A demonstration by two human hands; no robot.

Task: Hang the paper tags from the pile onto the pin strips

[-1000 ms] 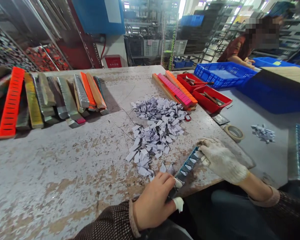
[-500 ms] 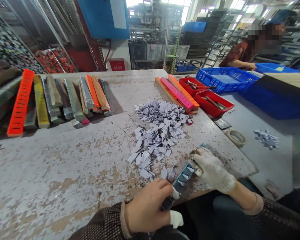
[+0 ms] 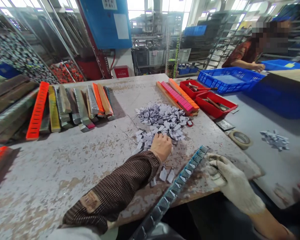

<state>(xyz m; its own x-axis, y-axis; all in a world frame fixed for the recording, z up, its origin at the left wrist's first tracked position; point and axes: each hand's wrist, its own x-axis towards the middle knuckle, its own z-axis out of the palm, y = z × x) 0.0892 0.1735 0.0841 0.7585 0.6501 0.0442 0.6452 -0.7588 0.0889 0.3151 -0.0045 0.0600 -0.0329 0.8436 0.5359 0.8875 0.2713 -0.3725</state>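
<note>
Head camera view: the left hand (image 3: 162, 146) is stretched out and curled down onto the near edge of the pile of small folded paper tags (image 3: 162, 121), fingers closed among the pieces; whether a tag is actually pinched cannot be told, since the fingertips are hidden under the hand. To the right of that grip and nearer the body, the long slotted strip (image 3: 176, 186) lies slanted across the table edge (image 3: 235, 176), its lower end hanging off the worn tabletop. The gloved right hand (image 3: 230, 181) is pressed on the strip's far end, fingers folded over it, so the strip is held down rather than lifted. A few loose tags (image 3: 166, 174) lie between the left hand and the strip.

A likely risk is judged to be the overhanging strip tipping or sliding off if the right hand's pressure is eased. Several tags could also be gathered at once from so dense a pile, or scattered toward the edge.
</note>
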